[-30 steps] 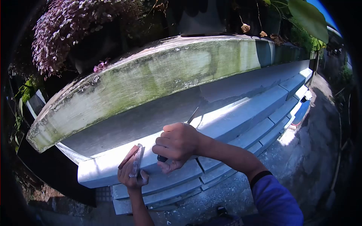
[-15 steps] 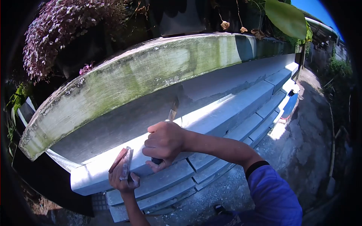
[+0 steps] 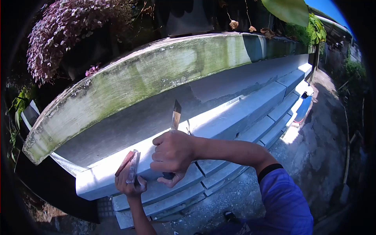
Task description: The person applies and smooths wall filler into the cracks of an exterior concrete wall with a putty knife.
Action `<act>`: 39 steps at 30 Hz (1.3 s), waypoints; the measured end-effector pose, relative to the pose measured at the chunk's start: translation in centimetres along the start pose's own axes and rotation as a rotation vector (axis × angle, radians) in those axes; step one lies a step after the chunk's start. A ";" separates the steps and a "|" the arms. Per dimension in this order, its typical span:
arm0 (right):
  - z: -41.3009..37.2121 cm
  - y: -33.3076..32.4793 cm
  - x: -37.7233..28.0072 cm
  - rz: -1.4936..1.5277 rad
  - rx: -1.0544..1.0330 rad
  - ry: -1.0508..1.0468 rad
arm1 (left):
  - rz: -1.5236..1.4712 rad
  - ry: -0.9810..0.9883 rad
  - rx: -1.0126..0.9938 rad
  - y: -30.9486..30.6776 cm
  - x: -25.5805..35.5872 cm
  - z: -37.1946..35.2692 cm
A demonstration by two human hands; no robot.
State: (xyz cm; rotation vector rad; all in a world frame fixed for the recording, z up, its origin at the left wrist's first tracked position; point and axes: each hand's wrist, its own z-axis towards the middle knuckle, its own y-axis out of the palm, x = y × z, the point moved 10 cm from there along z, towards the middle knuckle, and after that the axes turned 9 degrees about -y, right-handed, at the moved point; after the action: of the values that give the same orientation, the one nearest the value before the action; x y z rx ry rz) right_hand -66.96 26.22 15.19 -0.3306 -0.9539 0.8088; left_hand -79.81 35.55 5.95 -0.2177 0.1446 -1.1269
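Note:
My right hand is closed around the handle of a narrow putty knife. Its metal blade points up, with a slanted dark tip in front of the grey wall face; the dark handle end shows below my fist. To the left, my left hand grips a narrow reddish-brown and grey flat piece smeared with pale material; its exact kind I cannot tell. Both hands are over the front edge of a pale ledge. On the wall, a lighter coated patch meets the darker part along a ragged edge.
A mossy concrete rim overhangs the wall. Stepped pale blocks descend toward me from the ledge. Purple-leaved plants hang at upper left. A blue object stands at the far right end, beside a concrete path.
The putty knife's tip has swung left, away from the lighter patch's edge, and its blade shows more fully. My right hand has dropped slightly. The left hand keeps its hold, lying slightly farther right.

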 end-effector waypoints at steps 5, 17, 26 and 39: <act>-3.7 0.7 5.1 -0.072 0.083 0.220 | 0.058 0.013 0.051 -0.2 0.1 0.1; 0.5 -1.9 2.0 -0.012 0.109 0.079 | 0.131 -0.033 0.007 0.3 -1.0 -0.7; -2.0 -0.9 7.0 -0.220 0.078 0.214 | 0.135 -0.022 0.006 0.3 -0.5 -0.7; 0.1 -3.0 5.8 -0.214 0.099 0.153 | 0.124 -0.061 -0.048 0.7 -0.8 -0.7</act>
State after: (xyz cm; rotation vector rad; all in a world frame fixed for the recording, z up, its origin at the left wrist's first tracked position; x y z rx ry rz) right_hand -63.81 28.46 20.46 -0.1977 -0.7881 0.6228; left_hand -79.70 36.50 5.09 -0.2817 0.1291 -0.9931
